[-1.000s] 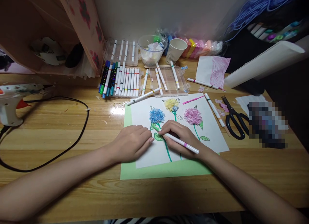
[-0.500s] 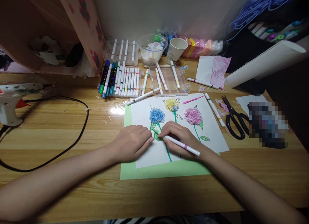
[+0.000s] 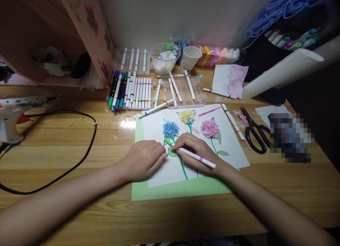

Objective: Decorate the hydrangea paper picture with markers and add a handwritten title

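The wooden counter spread under everything, with a light green sheet near its front edge and a white sheet overlapping that one. A rolled white paper slanted across the far right. On the far left lay a glue gun, its black cord looping over the wood. The left hand rested palm down on the left part of the white sheet, its grip released, fingers close together. The right hand lay over the middle of that sheet, its grip closed around a white marker with a purple band. Black-handled scissors sat to the right of the sheets, while a clear bowl of paper scraps and a paper cup stood side by side at the back. Three textured flower heads decorated the white sheet: the pink one on the right, the blue one on the left and the yellow one between them, higher up. Smallest was the marker's green tip, at a leaf just below the blue one; whether it touched the paper could not be told
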A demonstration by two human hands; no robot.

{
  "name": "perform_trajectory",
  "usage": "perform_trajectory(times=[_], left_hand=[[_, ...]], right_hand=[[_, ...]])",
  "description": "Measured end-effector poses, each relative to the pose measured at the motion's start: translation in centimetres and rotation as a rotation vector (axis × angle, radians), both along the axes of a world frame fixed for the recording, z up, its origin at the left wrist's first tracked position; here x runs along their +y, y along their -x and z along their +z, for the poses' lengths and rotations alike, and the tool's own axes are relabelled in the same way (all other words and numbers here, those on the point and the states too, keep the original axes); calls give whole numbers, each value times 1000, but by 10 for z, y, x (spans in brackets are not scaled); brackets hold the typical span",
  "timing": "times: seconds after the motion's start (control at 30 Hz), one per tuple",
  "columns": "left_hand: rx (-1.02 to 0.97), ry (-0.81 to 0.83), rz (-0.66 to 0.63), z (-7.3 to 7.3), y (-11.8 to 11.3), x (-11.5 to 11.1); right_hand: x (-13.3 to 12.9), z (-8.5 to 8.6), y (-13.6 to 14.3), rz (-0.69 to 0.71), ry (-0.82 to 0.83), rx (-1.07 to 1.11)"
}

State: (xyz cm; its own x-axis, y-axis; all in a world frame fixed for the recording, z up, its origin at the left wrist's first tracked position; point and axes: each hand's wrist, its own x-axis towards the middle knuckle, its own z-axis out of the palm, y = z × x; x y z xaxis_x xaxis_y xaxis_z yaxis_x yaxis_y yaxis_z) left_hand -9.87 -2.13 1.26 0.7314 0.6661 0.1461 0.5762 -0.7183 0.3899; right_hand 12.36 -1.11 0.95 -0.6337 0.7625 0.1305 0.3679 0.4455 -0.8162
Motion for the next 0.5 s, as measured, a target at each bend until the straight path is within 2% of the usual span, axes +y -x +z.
perform_trajectory(times=[0.2,0.3,0.4,0.5], left_hand=[[7,26,7,0,1,-1],[2,52,7,1,1,-2],[2,68,8,0,1,-2],[5,65,15,0,2,-2]], right_hand=[[-1,2,-4,12,0,63],[9,7,-7,-126,40,183],[31,13,-1,-289,144,280],[55,17,14,-374,83,214]])
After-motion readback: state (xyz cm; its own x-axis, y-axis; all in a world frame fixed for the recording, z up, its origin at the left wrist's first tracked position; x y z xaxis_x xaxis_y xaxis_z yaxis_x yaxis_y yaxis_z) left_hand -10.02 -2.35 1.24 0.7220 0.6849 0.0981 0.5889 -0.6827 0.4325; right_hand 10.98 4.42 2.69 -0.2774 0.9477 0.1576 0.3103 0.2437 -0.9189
